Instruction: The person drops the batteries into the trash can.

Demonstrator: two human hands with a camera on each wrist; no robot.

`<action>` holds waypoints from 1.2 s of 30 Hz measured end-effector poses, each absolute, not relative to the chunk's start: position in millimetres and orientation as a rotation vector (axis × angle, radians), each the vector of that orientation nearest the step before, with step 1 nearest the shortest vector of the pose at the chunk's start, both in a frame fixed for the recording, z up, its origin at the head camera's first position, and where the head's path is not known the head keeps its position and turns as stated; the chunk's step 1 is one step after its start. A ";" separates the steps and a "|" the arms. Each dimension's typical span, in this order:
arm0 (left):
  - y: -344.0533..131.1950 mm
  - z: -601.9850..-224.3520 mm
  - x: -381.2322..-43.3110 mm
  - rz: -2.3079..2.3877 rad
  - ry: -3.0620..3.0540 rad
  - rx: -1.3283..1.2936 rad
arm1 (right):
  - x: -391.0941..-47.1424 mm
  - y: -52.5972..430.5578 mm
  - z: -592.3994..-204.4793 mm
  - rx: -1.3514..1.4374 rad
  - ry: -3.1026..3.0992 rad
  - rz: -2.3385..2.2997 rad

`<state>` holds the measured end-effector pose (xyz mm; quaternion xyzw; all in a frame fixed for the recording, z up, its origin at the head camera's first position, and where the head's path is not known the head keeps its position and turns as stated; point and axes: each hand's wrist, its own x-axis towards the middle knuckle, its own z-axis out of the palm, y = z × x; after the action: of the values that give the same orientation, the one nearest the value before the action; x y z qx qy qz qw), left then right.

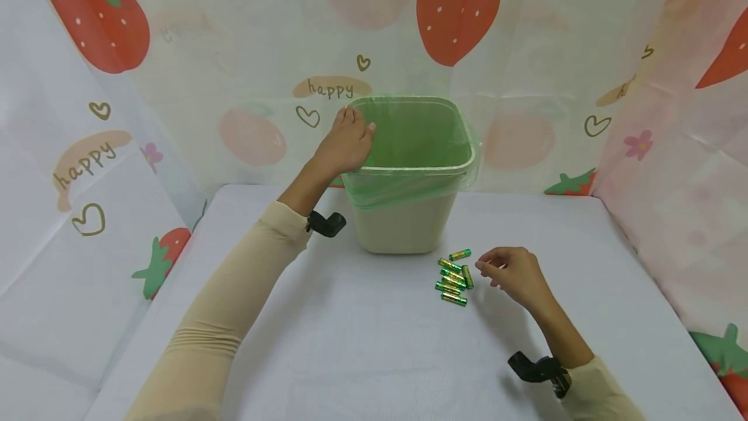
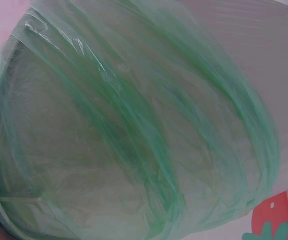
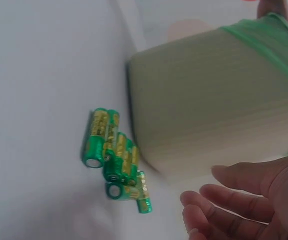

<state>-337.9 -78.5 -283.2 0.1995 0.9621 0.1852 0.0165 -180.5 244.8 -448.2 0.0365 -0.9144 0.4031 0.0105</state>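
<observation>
A pale trash bin (image 1: 403,229) stands upright at the back of the table, lined with a thin green plastic bag (image 1: 397,190) folded over its rim. My left hand (image 1: 349,141) grips the bin's rim at its left side. The left wrist view is filled mostly by the wrinkled bag (image 2: 133,125) over the bin wall. In front of the bin lie several green and gold batteries (image 1: 452,281), clustered loosely. My right hand (image 1: 514,275) hovers just right of them, fingers loosely bent. In the right wrist view its fingers hold nothing and are apart from the batteries (image 3: 116,150).
A white cloth covers the table (image 1: 350,343). Behind and at both sides hangs a strawberry-printed curtain (image 1: 263,31), close to the bin's back. Each wrist carries a black camera mount (image 1: 327,224).
</observation>
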 end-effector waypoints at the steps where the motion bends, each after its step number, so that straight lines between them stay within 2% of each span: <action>1: -78.5 -283.3 -338.0 0.580 2.991 0.618 | -181.4 244.5 -450.6 0.113 -2.856 1.253; 19: -78.4 -284.2 -337.8 0.595 2.991 0.614 | -193.7 242.8 -480.2 0.049 -2.936 1.161; 36: -78.0 -284.8 -338.1 0.608 2.992 0.601 | -198.5 235.2 -490.1 -0.035 -3.020 1.094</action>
<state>-338.1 -78.0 -284.8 0.1930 0.9614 0.1955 0.0150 -198.5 235.2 -490.1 -0.0110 -0.9395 0.3404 -0.0356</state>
